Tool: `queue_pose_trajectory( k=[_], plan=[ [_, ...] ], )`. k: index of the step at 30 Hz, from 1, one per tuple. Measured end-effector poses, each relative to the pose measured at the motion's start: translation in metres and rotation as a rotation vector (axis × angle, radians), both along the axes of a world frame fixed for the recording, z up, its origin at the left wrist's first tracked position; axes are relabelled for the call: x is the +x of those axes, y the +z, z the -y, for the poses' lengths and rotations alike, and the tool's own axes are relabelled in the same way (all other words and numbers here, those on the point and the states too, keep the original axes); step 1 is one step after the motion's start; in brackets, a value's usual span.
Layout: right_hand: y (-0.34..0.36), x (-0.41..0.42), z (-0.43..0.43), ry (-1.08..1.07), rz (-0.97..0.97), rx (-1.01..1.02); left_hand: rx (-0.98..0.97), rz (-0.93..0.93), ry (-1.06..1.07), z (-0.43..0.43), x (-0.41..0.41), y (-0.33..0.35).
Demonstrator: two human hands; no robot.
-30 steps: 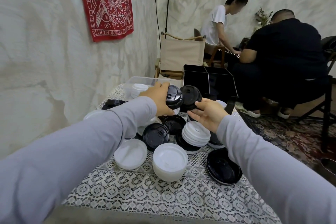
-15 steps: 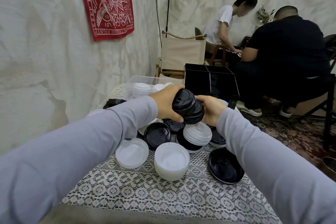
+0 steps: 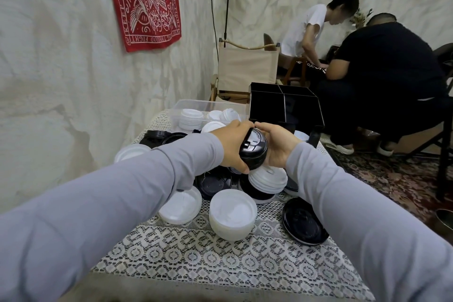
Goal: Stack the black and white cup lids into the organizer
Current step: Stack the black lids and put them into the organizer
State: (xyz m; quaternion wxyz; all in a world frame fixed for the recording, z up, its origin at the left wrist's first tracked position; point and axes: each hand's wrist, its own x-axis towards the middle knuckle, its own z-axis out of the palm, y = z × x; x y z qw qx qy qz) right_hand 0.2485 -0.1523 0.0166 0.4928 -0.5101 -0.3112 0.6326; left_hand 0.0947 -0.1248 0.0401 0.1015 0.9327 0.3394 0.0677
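Hands: My left hand [image 3: 232, 147] and right hand [image 3: 277, 147] clasp a short nested stack of black lids [image 3: 253, 152] between them, fingers curled round its rim from either side, thumbs meeting over the top.

Where the lids are: The held stack hangs above the loose pile in the middle of the lace tablecloth [image 3: 196, 260]. Beneath it are a stack of white lids [image 3: 268, 179], another white stack [image 3: 231, 213] and a single black lid [image 3: 302, 224] near the right edge.

Destination: The black organizer [image 3: 284, 108] stands behind the pile, apart from my hands, beside a clear bin [image 3: 193, 105] holding more white lids.

Risk: The nested lids are only squeezed edge-on; easing either palm could let them fan out and drop onto the pile. My sleeves pass low over the white stacks and might sweep them aside.

Risk at the organizer: A tilted stack may catch on a divider.

Writing: The red wall banner [image 3: 147, 0] reads "KEEP FIGH…" up one border and "GOOD FIGHT" inverted along the bottom. Embossed lid text is too small to read.
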Motion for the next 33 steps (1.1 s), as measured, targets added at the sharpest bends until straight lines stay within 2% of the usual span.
queue_pose_trajectory(
  k=[3, 9, 15, 24, 26, 28, 30, 33],
  plan=[
    [0.002, 0.000, -0.001, 0.016, 0.024, 0.032, 0.029, -0.050, 0.016, 0.003, 0.001, -0.001],
    [0.008, -0.005, -0.003, 0.046, 0.050, 0.057, 0.014, -0.023, 0.047, 0.006, 0.003, 0.001],
    [0.007, -0.009, -0.003, -0.003, 0.076, 0.049, 0.089, -0.074, 0.082, 0.007, 0.003, -0.002],
    [0.015, -0.016, 0.004, -0.050, 0.242, 0.128, 0.079, -0.060, 0.101, 0.005, 0.003, -0.010],
    [0.019, -0.013, 0.008, -0.069, 0.341, 0.167, 0.065, -0.046, 0.109, 0.005, 0.002, -0.009],
    [0.022, -0.003, 0.013, -0.109, 0.526, 0.186, 0.057, -0.042, 0.123, 0.004, 0.001, -0.008],
    [0.024, 0.014, 0.018, -0.155, 0.772, 0.218, 0.057, -0.045, 0.141, 0.002, -0.002, -0.008],
    [0.019, 0.048, 0.028, -0.127, 1.244, 0.235, 0.054, -0.047, 0.169, -0.001, -0.007, -0.007]
  ],
)
